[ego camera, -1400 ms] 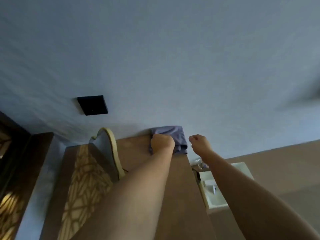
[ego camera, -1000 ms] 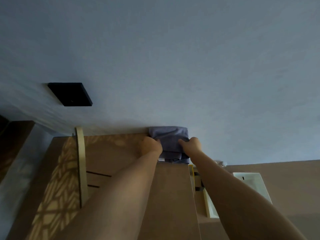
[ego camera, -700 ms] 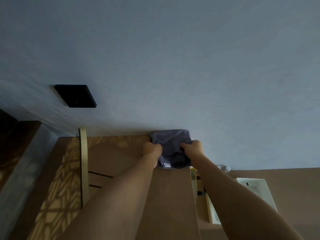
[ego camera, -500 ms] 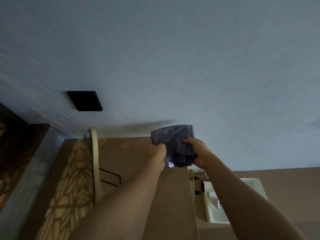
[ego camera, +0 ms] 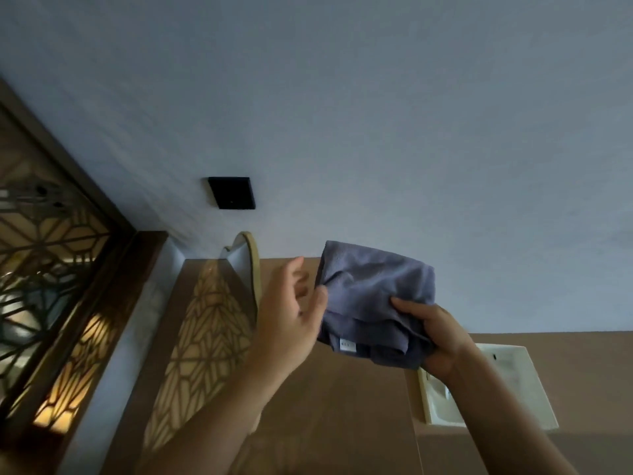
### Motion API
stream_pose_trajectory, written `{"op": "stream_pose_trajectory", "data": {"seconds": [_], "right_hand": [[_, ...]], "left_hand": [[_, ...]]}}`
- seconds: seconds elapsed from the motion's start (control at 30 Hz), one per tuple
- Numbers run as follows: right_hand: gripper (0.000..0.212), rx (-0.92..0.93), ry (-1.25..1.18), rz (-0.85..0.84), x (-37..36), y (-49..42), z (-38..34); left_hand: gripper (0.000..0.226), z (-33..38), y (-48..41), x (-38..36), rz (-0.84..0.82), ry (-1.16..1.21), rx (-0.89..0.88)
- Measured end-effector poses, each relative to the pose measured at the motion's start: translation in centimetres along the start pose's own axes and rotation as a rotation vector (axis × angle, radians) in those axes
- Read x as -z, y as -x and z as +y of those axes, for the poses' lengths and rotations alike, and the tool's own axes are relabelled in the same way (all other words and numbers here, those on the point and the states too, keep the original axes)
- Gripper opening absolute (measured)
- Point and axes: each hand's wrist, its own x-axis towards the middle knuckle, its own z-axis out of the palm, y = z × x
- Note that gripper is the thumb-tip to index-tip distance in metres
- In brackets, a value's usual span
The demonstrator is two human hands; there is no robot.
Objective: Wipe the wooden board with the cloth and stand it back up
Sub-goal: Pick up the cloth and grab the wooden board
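A folded grey-blue cloth (ego camera: 373, 296) with a small white label is held up in front of the pale wall, above the brown counter (ego camera: 342, 406). My right hand (ego camera: 442, 341) grips its lower right corner. My left hand (ego camera: 291, 313) pinches its left edge with the thumb, the other fingers loosely spread. Left of my left hand a rounded board with a pale wooden rim (ego camera: 254, 269) stands upright on the counter, seen almost edge on. Its lower part is hidden behind my left arm.
A black square plate (ego camera: 233, 193) sits on the wall above the board. A dark-framed lattice screen (ego camera: 41, 269) fills the left side and throws a patterned light on the counter. A cream basin-like tray (ego camera: 513, 378) lies at the right.
The cloth lay against the wall at the counter's far edge. Both hands took hold of it and lifted it toward me. The view has swung left, so the lattice screen now shows.
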Motion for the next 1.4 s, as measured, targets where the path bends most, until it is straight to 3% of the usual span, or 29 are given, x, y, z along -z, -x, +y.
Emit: {"op": "stream_pose_trajectory", "data": {"seconds": [0.1,0.2,0.3,0.57,0.77,0.97,1.13,1.27,1.4], "right_hand": [[0.034,0.1,0.006,0.074,-1.4,0.9,2.4],[0.013,0.195,0.081,0.144,-3.3,0.4,4.7],[0.012,0.222,0.185,0.195,-5.2,-0.3,6.3],[0.009,0.17,0.338,0.224,-9.7,-0.1,9.8],[0.009,0.255,0.518,0.203,-11.5,1.6,8.9],[0.004,0.318,0.926,0.114,-15.6,2.5,10.3],[0.025,0.389,1.15,0.027,-21.7,2.3,13.8],[0.043,0.406,1.125,-0.175,-26.5,2.6,16.9],[0.052,0.409,1.178,-0.264,-29.6,2.0,20.8]], "left_hand": [[0.047,-1.4,0.0,3.3,0.198,-0.234,-0.024],[0.081,-3.4,-1.2,4.2,0.079,-0.401,0.237],[0.098,-4.8,-2.4,2.9,-0.088,-0.224,0.444],[0.083,-6.7,-2.4,1.9,0.031,0.035,0.571],[0.072,-6.8,-2.2,3.5,0.119,-0.033,0.567],[0.058,-9.7,-1.1,9.7,0.16,0.182,0.633],[0.057,-13.6,1.0,15.6,0.203,0.385,0.637],[0.043,-15.8,2.8,18.4,0.172,0.31,0.563],[0.042,-17.6,4.0,20.3,0.153,0.543,0.569]]}}
